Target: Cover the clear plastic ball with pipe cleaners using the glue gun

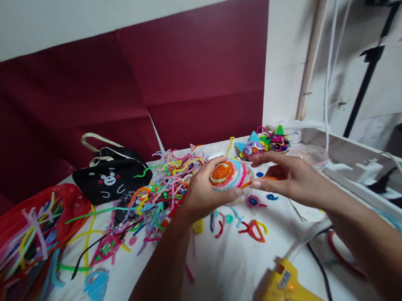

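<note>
My left hand (201, 193) is closed around a rounded form covered in coiled pipe cleaners (231, 174), with an orange spiral on its near left side and white, pink and blue bands around it. On the right, my right hand (297, 178) pinches an orange pipe cleaner (271, 178) between thumb and fingers. That strand runs to the edge of the coiled form. Below the hands, small bent pipe cleaner pieces lie on the white table, among them an orange-red loop (255, 231) and a dark blue coil (254, 201).
A yellow glue gun (284, 290) lies at the front, its cable trailing right. Loose pipe cleaners (167, 181) heap left of centre, beside a black bag (110, 180) and a red plastic bag (70, 204). Two fuzzy animal-like faces (254, 147) sit behind; a white tray (362, 155) holds cables.
</note>
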Demonstrator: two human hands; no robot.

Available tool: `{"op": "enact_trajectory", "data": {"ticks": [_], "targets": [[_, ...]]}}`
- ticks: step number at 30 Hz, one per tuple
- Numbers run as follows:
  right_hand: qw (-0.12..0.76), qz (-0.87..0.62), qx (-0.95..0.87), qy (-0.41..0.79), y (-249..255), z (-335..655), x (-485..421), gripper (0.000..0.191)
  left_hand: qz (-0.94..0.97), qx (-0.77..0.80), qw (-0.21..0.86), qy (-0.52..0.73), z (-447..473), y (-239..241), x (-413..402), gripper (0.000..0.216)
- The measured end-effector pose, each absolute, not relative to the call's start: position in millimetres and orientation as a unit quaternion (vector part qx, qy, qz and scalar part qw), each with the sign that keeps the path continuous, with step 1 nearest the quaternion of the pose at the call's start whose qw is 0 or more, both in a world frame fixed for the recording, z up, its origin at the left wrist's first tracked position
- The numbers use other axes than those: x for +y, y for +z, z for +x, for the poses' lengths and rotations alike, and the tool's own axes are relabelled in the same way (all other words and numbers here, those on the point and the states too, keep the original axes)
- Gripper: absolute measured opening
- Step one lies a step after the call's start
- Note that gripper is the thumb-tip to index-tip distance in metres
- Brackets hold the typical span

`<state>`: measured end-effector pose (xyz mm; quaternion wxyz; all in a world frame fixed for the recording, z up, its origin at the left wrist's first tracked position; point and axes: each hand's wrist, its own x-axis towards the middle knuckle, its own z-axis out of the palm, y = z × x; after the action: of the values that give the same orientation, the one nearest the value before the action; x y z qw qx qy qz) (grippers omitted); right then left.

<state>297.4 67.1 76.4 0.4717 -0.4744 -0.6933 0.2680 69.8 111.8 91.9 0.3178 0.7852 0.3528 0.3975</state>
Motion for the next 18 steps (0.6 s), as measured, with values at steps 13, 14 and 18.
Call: {"op": "enact_trajectory", "data": {"ticks": [13, 14, 18], "targets": [[0.388, -0.522, -0.755, 0.087, 110.0, 322.6, 26.7, 0.031, 0.789, 0.355, 0.25, 0.435, 62.7, 86.1, 123.5, 0.071], [0.351, -0.528, -0.769, 0.084, 105.5, 325.2, 16.7, 0.028, 0.785, 0.348, 0.259, 0.442, 61.8, 85.8, 123.8, 0.072], [0.177, -0.557, -0.8, 0.131, 59.7, 327.7, -32.4, 0.007, 0.785, 0.298, 0.27, 0.471, 60.4, 86.0, 118.0, 0.076]]}}
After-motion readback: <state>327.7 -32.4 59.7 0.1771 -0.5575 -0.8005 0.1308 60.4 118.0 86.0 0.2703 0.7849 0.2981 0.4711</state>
